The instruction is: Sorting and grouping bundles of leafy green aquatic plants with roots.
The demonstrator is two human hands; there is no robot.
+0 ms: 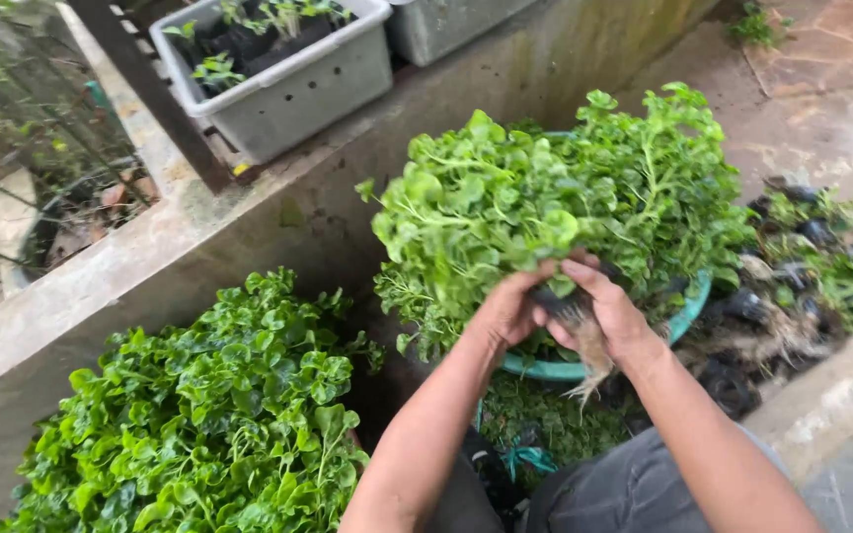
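Both of my hands grip one bunch of leafy green plants point(486, 212) at its base, just above a teal basin. My left hand point(508, 309) closes on the stems from the left, and my right hand point(612, 314) closes from the right. Pale roots point(589, 357) and a bit of black wrapping hang down between my hands. More of the same greens point(659, 178) fill the teal basin point(691, 306) behind the bunch.
A big heap of greens point(219, 415) lies at lower left against a concrete wall point(150, 247). Grey planter boxes point(288, 89) with seedlings sit on the ledge above. Black wrappers and plant scraps point(802, 266) litter the ground to the right.
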